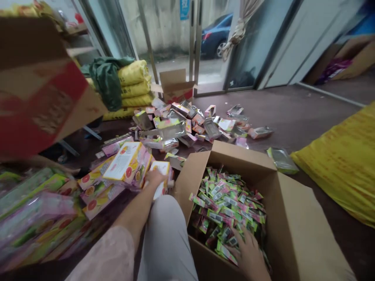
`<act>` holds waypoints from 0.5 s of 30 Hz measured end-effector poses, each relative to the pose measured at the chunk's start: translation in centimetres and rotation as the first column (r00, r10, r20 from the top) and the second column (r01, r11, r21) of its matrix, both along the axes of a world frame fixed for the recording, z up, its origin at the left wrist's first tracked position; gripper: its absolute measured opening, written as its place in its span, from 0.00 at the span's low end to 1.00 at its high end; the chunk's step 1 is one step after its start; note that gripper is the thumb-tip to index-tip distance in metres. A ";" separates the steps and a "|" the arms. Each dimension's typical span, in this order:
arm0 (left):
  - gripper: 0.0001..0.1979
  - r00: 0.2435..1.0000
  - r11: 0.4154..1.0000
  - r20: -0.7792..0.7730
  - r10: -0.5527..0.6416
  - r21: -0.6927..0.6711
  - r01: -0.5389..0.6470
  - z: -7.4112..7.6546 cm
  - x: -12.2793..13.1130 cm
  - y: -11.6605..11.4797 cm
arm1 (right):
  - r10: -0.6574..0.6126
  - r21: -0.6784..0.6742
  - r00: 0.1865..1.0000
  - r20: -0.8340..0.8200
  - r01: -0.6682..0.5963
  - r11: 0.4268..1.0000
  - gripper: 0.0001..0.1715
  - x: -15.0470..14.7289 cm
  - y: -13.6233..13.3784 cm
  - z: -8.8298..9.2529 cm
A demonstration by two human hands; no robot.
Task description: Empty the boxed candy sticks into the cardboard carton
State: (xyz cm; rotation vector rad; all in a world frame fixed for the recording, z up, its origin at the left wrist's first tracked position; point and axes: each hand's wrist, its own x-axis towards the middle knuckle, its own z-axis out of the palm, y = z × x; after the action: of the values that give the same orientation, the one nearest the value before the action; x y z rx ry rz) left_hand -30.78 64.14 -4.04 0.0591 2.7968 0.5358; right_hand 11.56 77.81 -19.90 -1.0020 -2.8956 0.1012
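Observation:
My left hand (155, 177) is at a small white-and-yellow fruit-print carton (162, 168) left of my knee, fingers bent over its side. Blur hides the fingertips. Right beside it, larger printed cartons (124, 162) with grapefruit pictures are stacked. My right hand (247, 249) reaches into an open brown cardboard box (243, 152). Its fingers are spread over a heap of green-and-pink sachets (225, 199), touching the top ones near the front wall.
Torn cartons and clear plastic trays (175, 128) litter the floor ahead. At upper left, a large red-and-brown box (43, 97) looms close. Yellow sacks (134, 84) are piled behind, and a yellow sack (342, 156) lies at right. Wrapped carton packs (38, 218) fill the lower left.

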 end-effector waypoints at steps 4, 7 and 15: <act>0.49 0.999 0.970 -0.011 -0.052 -0.240 0.048 -5.0 0.8 -1.9 | 0.081 0.043 0.991 -0.107 -0.077 0.996 0.26 -0.3 -0.9 -1.5; 0.41 0.995 0.982 -0.062 -0.074 -0.179 0.061 -4.0 -0.3 -2.1 | 0.174 0.122 0.940 -0.293 -0.143 0.982 0.19 -1.1 -0.6 -0.9; 0.35 0.853 0.843 -0.233 -0.467 0.173 0.509 8.2 2.9 2.0 | 0.548 0.421 0.641 -0.537 -0.359 0.833 0.16 -11.8 -0.8 17.1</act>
State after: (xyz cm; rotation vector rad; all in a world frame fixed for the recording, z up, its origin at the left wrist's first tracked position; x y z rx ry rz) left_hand -27.84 66.11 4.17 0.8928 2.7109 0.7406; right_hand -0.21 77.00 -2.78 -0.0937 -2.3350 0.0478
